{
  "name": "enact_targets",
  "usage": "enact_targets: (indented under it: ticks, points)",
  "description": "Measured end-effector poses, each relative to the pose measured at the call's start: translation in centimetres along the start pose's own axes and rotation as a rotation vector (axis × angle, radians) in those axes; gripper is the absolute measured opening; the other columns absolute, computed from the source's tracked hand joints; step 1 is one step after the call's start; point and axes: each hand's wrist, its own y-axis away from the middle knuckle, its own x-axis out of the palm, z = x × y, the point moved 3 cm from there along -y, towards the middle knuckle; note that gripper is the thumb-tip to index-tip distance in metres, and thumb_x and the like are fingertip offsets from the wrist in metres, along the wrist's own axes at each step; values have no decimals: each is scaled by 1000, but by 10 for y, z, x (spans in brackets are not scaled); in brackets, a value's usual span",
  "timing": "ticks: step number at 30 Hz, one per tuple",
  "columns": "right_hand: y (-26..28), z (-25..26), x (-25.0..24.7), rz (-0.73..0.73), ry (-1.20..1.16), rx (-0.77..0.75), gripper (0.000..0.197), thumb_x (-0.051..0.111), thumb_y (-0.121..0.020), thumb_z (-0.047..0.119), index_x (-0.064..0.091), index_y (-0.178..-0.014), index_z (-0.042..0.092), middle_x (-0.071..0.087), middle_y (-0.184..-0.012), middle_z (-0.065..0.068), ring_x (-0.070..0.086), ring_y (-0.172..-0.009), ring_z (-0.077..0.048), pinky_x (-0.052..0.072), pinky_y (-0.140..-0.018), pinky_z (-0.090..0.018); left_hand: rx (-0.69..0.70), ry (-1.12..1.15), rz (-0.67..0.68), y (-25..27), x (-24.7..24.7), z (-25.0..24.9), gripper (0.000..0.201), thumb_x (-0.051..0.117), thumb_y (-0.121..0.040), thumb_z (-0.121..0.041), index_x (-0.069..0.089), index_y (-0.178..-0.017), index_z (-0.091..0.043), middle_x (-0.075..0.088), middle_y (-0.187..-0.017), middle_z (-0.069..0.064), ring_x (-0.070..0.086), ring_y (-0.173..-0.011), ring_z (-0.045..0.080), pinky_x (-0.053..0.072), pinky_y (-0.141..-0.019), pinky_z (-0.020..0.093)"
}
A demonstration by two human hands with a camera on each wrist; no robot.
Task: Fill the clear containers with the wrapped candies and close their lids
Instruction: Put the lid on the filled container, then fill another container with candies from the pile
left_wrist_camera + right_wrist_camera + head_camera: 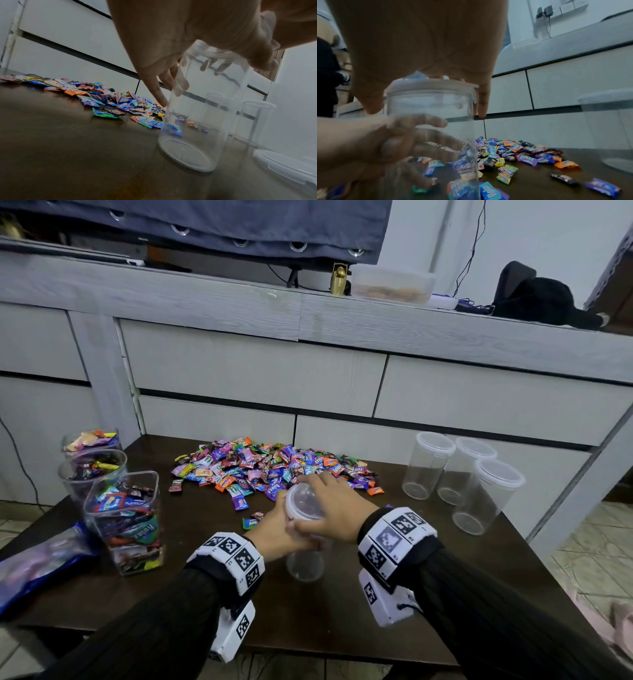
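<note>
An empty clear round container (305, 567) stands upright on the dark table (212, 604), just in front of the pile of wrapped candies (267, 467). My left hand (279, 530) grips its side wall, the fingers showing through the plastic (412, 140). My right hand (337, 506) lies over its white lid (303, 502), with thumb and fingers curled down round the rim (431, 86). In the left wrist view the container (193, 128) has nothing inside.
Three empty lidded containers (459, 477) stand at the right of the table. At the left are a square jar (126, 522) and two round ones (92, 469) holding candies, plus a blue bag (41, 563). Grey drawers (260, 371) rise behind the table.
</note>
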Motion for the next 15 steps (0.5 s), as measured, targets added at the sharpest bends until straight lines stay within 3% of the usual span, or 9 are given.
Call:
enact_targets:
  ticks: [2, 5, 8, 11, 15]
  points:
    - [1, 1, -2, -23, -56, 18, 84, 66, -79, 54, 26, -144, 20, 35, -139, -10, 36, -126, -32, 34, -106, -46, 3, 22, 14, 2, 0, 0, 117, 91, -47, -26, 15, -136, -22, 47, -133, 1, 53, -122, 14, 47, -103, 35]
    - [8, -9, -20, -151, -250, 59, 77, 65, -80, 53, 30, -143, 24, 37, -138, -8, 33, -131, -28, 32, -109, -44, 5, 72, 45, 5, -2, 7, 96, 93, -60, -17, 28, -130, -21, 56, -130, 2, 59, -117, 8, 49, -103, 35]
    - [22, -43, -43, -274, -167, 213, 78, 61, -77, 63, 30, -141, 31, 40, -140, -5, 33, -132, -25, 30, -109, -47, 4, 19, 70, 7, -2, 9, 91, 94, -59, -28, 32, -126, -24, 54, -131, -3, 54, -121, 3, 46, -105, 31]
    - [45, -91, -46, -170, -48, 447, 89, 65, -73, 65, 26, -144, 30, 36, -146, -4, 29, -136, -26, 28, -109, -46, 15, 17, 82, 12, 0, 8, 102, 93, -47, -43, 32, -127, -24, 53, -128, -10, 53, -120, -1, 46, -106, 32]
    - [78, -136, -9, 89, 16, 567, 95, 74, -72, 52, 23, -145, 20, 30, -145, -10, 30, -135, -30, 31, -110, -40, 15, 16, 106, 16, 1, 8, 112, 90, -39, -53, 31, -131, -24, 54, -128, -12, 55, -121, 2, 46, -106, 34]
